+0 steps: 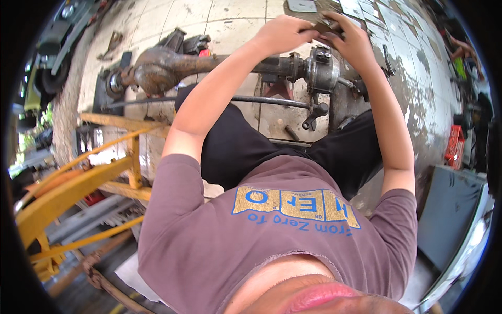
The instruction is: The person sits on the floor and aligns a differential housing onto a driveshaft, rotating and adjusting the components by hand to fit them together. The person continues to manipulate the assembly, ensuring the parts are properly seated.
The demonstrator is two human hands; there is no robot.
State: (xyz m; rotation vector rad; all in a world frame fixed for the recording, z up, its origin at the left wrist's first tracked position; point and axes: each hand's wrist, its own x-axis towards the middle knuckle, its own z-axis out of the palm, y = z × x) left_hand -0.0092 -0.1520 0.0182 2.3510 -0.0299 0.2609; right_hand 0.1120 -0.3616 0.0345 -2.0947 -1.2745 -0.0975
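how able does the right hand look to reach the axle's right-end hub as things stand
Probably able, yes: the right hand appears near the right-end hub with nothing visible blocking, though its fingers hold a small brown piece.

I get bright, even daylight over the tiled floor [230,31], patchy glare upper right and blown-out white far left; all 4 corners are black, the rim bent and soft.

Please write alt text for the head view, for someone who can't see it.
A person's left hand and right hand hold a small brownish piece near the right end of a large, rusty axle assembly. Around them are a tiled floor and a yellow metal frame.
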